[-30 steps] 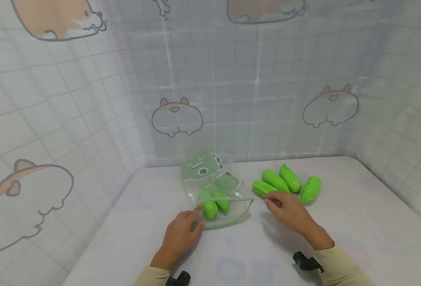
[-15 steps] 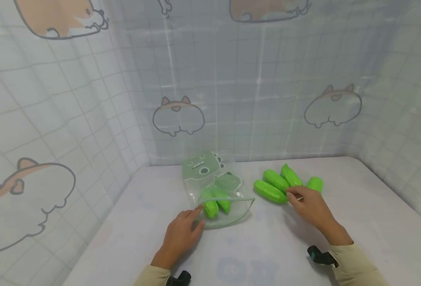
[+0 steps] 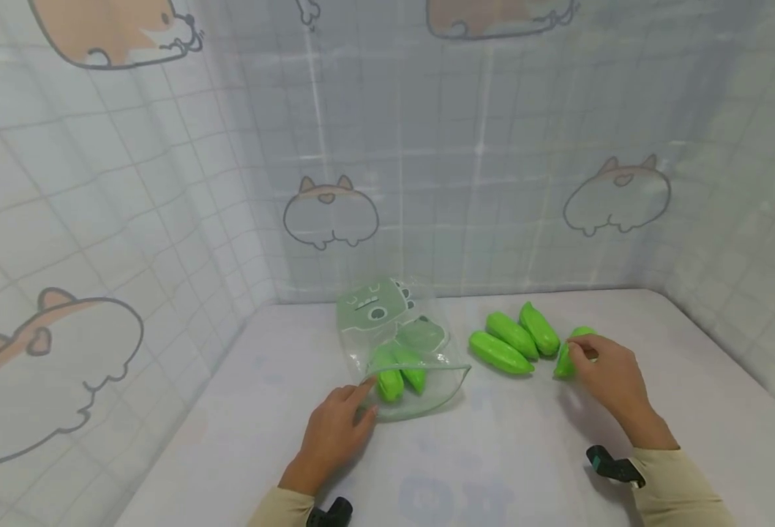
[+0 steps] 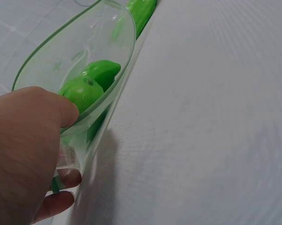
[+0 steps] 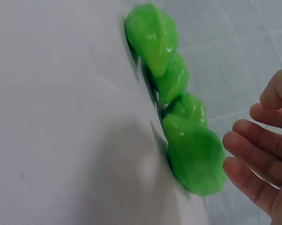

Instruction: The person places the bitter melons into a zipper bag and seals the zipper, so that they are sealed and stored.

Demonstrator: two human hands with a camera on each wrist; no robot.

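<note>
A clear zip bag (image 3: 350, 340) with a green cartoon print lies in the middle of the table, its mouth spread towards me. Two glossy green vegetable-shaped pieces (image 3: 391, 386) show inside; their exact kind is unclear. My left hand (image 3: 334, 432) pinches the left side of the bag's rim (image 4: 26, 70). My right hand (image 3: 614, 373) hovers over the rightmost loose green piece (image 3: 563, 366), partly covering it in the head view. The right wrist view shows the fingertips (image 5: 232, 140) loosely bent, close beside that piece (image 5: 197, 157), holding nothing.
Three more green pieces (image 3: 500, 353) lie side by side right of the bag. Behind the white table (image 3: 282, 366) hangs a tiled-print curtain (image 3: 427, 219) with cartoon dogs, which also encloses both sides. Dark bands sit on both wrists.
My right hand has moved right, from the leftmost loose green piece past the others to the rightmost one. My left hand stays at the bag's rim. The pieces have not visibly moved.
</note>
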